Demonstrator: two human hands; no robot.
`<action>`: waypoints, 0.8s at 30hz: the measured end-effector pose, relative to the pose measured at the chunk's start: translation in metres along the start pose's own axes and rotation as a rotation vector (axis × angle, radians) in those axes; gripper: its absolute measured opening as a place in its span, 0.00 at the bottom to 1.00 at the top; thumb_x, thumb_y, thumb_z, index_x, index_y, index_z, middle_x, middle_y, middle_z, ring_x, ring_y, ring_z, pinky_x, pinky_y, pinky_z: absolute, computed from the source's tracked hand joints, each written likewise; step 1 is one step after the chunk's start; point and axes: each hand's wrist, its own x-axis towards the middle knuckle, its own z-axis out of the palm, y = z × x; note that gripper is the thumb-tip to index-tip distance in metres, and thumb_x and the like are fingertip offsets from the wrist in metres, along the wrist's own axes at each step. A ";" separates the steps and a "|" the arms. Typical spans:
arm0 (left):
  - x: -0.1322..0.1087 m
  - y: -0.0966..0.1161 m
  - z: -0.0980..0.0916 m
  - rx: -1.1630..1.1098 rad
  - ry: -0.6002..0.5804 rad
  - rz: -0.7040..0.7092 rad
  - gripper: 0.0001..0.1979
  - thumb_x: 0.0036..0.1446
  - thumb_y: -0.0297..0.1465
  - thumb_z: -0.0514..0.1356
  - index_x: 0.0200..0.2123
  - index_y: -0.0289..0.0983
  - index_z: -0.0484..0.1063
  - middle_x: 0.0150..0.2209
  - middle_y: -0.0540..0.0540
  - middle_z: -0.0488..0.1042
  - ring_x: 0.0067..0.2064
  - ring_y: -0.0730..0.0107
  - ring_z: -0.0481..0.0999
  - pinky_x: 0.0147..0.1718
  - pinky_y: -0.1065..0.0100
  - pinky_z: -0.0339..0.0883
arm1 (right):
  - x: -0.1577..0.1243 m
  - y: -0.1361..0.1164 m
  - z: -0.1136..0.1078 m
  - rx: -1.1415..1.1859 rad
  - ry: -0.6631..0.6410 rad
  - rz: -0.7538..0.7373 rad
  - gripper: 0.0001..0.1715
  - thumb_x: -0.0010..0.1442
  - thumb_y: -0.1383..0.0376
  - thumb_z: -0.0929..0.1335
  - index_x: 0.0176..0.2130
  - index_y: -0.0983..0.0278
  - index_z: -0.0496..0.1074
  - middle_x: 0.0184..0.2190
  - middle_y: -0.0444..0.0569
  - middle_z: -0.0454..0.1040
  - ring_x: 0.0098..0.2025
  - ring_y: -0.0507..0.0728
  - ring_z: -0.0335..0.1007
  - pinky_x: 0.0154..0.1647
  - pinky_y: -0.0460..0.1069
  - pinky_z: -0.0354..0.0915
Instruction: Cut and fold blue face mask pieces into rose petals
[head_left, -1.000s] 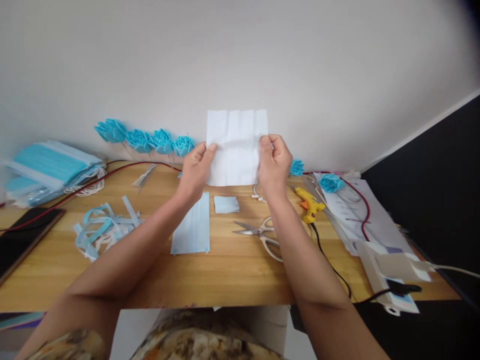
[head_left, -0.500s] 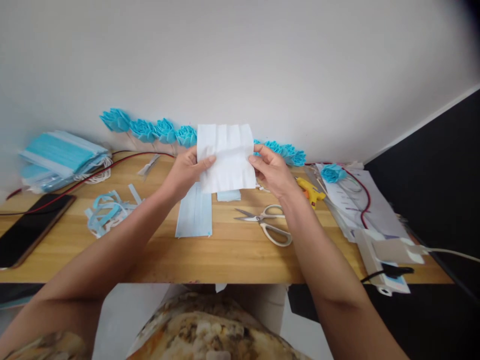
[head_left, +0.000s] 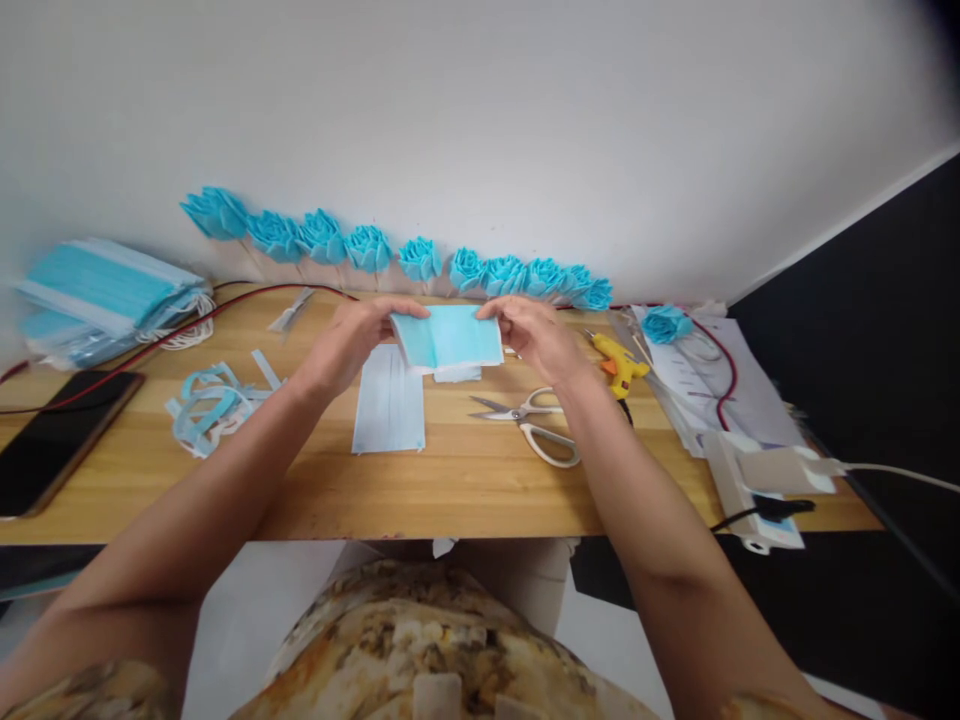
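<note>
Between my two hands a blue sheet of face mask fabric [head_left: 456, 336] is folded over, its blue side facing me and white edges showing along the bottom. My left hand [head_left: 358, 335] pinches its upper left corner, thumb on top. At the upper right, my right hand [head_left: 534, 335] grips the fold the same way. Below the left hand, a flat pale blue mask piece [head_left: 389, 410] lies on the table. A small pale folded piece [head_left: 457, 375] is partly hidden under the held fabric. Scissors [head_left: 529, 415] with white handles lie half open near my right wrist.
Blue fabric flowers [head_left: 369, 248] lean in a row along the wall. To the left are stacked masks [head_left: 105, 290], a phone [head_left: 64, 440] and cut strips [head_left: 214, 405]. A yellow glue gun [head_left: 621, 365], papers [head_left: 739, 375] and a power strip [head_left: 739, 480] occupy the right.
The sheet, held up with its white side showing, is now folded over with blue outside. My hands have closed in slightly, and the view has shifted.
</note>
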 end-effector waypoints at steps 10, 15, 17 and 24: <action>0.007 -0.030 -0.004 0.111 0.110 0.018 0.20 0.51 0.31 0.70 0.48 0.38 0.75 0.36 0.48 0.78 0.35 0.70 0.76 0.33 0.69 0.68 | 0.009 0.044 0.001 -0.096 0.159 -0.057 0.42 0.49 0.47 0.80 0.58 0.56 0.73 0.31 0.41 0.72 0.32 0.54 0.67 0.35 0.49 0.67; 0.005 -0.049 -0.005 0.071 0.161 0.066 0.18 0.52 0.28 0.69 0.47 0.38 0.75 0.34 0.49 0.77 0.34 0.72 0.73 0.32 0.71 0.65 | 0.006 0.056 0.000 -0.162 0.252 -0.050 0.39 0.49 0.49 0.80 0.57 0.57 0.77 0.28 0.40 0.71 0.30 0.52 0.66 0.33 0.49 0.67; 0.004 -0.053 -0.005 0.058 0.169 0.086 0.17 0.52 0.28 0.69 0.46 0.38 0.76 0.34 0.49 0.76 0.33 0.72 0.73 0.31 0.71 0.64 | 0.006 0.058 0.001 -0.168 0.282 -0.052 0.34 0.50 0.50 0.80 0.54 0.58 0.79 0.26 0.40 0.68 0.28 0.52 0.63 0.31 0.48 0.64; 0.004 -0.059 -0.006 0.087 0.190 0.131 0.15 0.54 0.26 0.70 0.45 0.41 0.78 0.29 0.51 0.73 0.30 0.73 0.70 0.28 0.72 0.62 | 0.003 0.056 0.005 -0.183 0.314 -0.035 0.25 0.51 0.54 0.78 0.48 0.58 0.82 0.26 0.40 0.68 0.28 0.51 0.61 0.31 0.49 0.63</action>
